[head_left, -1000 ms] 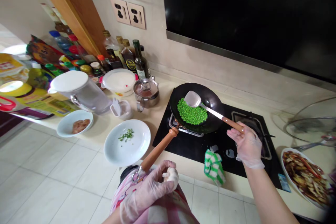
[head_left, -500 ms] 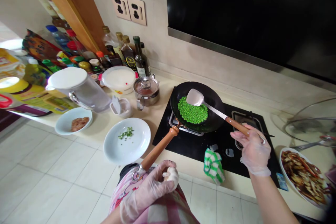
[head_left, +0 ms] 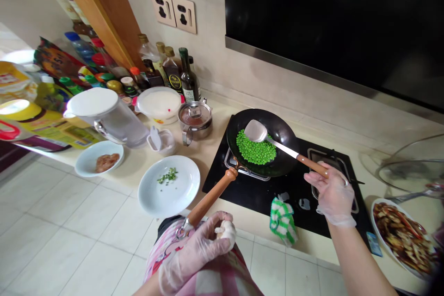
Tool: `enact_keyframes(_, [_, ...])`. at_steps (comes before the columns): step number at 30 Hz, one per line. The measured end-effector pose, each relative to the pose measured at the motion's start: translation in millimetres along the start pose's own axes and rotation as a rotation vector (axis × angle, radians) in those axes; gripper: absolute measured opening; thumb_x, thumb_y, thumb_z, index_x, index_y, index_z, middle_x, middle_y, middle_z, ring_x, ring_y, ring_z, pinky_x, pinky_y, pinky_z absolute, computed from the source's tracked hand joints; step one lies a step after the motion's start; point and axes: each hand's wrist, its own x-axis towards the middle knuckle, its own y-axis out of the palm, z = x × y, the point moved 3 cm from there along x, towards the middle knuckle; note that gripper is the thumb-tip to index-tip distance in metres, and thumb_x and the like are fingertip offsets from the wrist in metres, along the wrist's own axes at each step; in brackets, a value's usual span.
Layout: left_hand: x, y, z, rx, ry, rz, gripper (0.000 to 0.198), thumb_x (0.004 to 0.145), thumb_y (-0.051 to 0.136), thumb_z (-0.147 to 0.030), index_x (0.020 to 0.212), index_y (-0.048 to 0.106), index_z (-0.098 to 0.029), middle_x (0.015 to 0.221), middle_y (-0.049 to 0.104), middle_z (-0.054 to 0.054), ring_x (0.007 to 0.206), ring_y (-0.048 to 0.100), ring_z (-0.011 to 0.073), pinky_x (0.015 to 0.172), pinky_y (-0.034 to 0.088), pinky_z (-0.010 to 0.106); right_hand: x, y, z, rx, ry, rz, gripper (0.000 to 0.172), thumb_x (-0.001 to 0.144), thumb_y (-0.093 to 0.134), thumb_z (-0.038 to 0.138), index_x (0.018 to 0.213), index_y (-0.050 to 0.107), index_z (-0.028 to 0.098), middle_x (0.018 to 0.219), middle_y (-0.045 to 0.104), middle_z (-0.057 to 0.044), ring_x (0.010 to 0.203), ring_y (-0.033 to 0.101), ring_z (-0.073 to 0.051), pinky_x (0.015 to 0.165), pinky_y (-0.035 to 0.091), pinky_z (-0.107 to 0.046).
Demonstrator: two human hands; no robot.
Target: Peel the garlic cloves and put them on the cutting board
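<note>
My right hand, in a clear plastic glove, is closed around the wooden handle of a metal spatula. The spatula's blade hangs over green peas that lie in the bottom of a black wok on the hob. My left hand, also gloved, grips what looks like a white garlic bulb in front of the apron. Just above that hand ends the wok's wooden handle, which the fingers do not appear to hold.
Left of the hob stand a plate with chopped greens, a bowl of meat, a lidded steel pot, a pitcher and several bottles. A checked cloth hangs at the counter edge. A filled plate stands right.
The spatula's blade has shifted slightly left and down over the peas, with my right hand on its handle. My left hand and the garlic have stayed nearly still. The view has shifted slightly.
</note>
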Motion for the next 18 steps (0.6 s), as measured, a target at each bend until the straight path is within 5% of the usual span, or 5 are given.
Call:
enact_keyframes(6, [7.9, -1.1, 14.2, -0.095, 0.029, 0.082, 0.046, 0.067, 0.078, -0.042, 0.100, 0.055, -0.020, 0.075, 0.047, -0.002, 0.070, 0.039, 0.0113, 0.070, 0.032, 0.026, -8.3, -5.3, 5.9, 0.008, -0.106, 0.006, 0.030, 0.073, 0.063, 0.032, 0.095, 0.066, 0.012, 0.057, 0.067, -0.002, 0.052, 0.067, -0.018, 0.061, 0.061, -0.035])
enact_keyframes(12, [10.8, 3.5, 10.6, -0.063, 0.073, 0.156, 0.044, 0.068, 0.076, -0.047, 0.093, 0.052, -0.020, 0.072, 0.041, -0.003, 0.068, 0.035, 0.0107, 0.067, 0.029, 0.027, -14.4, -11.6, 0.7, 0.020, 0.024, -0.014, 0.029, 0.072, 0.063, 0.033, 0.094, 0.066, 0.013, 0.057, 0.067, -0.001, 0.053, 0.067, -0.018, 0.065, 0.061, -0.039])
enact_keyframes(18, [9.5, 6.7, 0.0, -0.014, 0.076, 0.172, 0.039, 0.069, 0.074, -0.048, 0.085, 0.053, -0.019, 0.072, 0.041, -0.002, 0.068, 0.033, 0.0115, 0.068, 0.028, 0.029, -23.7, -77.0, -8.8, 0.072, 0.031, 0.007, 0.034, 0.061, 0.072, 0.030, 0.093, 0.068, 0.020, 0.071, 0.072, -0.004, 0.070, 0.070, -0.021, 0.084, 0.057, -0.045])
